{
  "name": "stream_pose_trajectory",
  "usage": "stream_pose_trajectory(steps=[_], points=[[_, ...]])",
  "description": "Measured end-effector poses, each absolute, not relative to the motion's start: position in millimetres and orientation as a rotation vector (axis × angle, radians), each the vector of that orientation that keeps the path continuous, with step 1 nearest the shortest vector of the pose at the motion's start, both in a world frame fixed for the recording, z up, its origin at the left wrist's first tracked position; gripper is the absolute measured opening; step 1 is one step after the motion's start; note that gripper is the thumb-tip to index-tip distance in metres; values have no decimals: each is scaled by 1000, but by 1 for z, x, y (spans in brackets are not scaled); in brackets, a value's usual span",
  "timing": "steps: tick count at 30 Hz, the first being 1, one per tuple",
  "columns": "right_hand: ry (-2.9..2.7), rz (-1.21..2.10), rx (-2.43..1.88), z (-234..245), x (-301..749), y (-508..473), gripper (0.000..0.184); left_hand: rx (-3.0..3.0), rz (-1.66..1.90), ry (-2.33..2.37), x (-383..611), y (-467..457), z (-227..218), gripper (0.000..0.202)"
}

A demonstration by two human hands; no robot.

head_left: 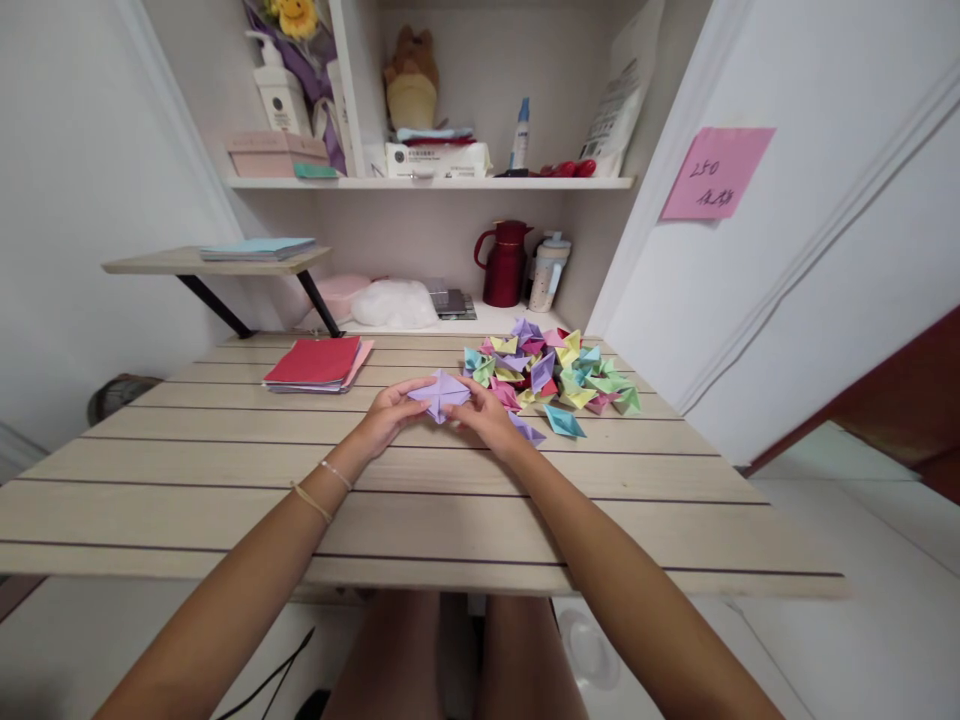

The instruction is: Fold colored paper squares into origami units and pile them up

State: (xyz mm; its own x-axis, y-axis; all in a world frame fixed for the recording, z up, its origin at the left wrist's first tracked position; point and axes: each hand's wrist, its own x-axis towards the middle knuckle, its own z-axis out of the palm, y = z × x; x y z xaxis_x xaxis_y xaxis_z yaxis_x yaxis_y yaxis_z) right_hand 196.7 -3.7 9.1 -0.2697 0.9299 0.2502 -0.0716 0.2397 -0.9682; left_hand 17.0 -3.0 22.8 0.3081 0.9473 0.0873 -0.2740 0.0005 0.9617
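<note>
A partly folded lilac paper piece [440,394] lies on the wooden table [225,470], held between both my hands. My left hand [388,415] pinches its left side with fingers curled. My right hand [486,415] grips its right side in the same way. Just right of my hands sits a heap of several folded paper boats [551,375] in purple, yellow, green, pink and blue. A single blue boat [564,421] and a purple one [527,429] lie at the heap's near edge.
A stack of red and pink paper sheets [315,364] lies at the table's far left. Behind stand a dark red jug [505,263], a cup [548,272] and shelves with bottles. A pink note [716,172] sticks to the right wall.
</note>
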Motion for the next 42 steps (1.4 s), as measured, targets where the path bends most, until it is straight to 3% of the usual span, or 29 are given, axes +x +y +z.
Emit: stream_pose_trajectory(steps=[9, 12, 16, 20, 25, 28, 35, 42], points=[[-1378, 1169, -797, 8, 197, -1, 39, 1290, 1039, 773, 25, -10, 22, 62], [-1382, 1137, -876, 5, 197, 0, 35, 1315, 1078, 855, 27, -8, 20, 52], [-1419, 1182, -901, 1, 195, 2, 41, 1362, 1196, 986, 25, -2, 16, 34], [-1459, 1237, -823, 1, 193, 0, 62, 1339, 1291, 1049, 23, 3, 13, 29], [-1469, 1315, -773, 2, 192, -2, 73, 1258, 1328, 989, 20, 5, 14, 54], [-1431, 1317, -789, 0, 192, -1, 71, 1244, 1310, 963, 19, 5, 14, 57], [-1266, 1160, -806, 6, 196, 3, 63, 1230, 1142, 895, 22, 3, 11, 37], [-1243, 1275, -931, 10, 196, -1, 60, 1139, 1240, 905, 19, 6, 10, 28]])
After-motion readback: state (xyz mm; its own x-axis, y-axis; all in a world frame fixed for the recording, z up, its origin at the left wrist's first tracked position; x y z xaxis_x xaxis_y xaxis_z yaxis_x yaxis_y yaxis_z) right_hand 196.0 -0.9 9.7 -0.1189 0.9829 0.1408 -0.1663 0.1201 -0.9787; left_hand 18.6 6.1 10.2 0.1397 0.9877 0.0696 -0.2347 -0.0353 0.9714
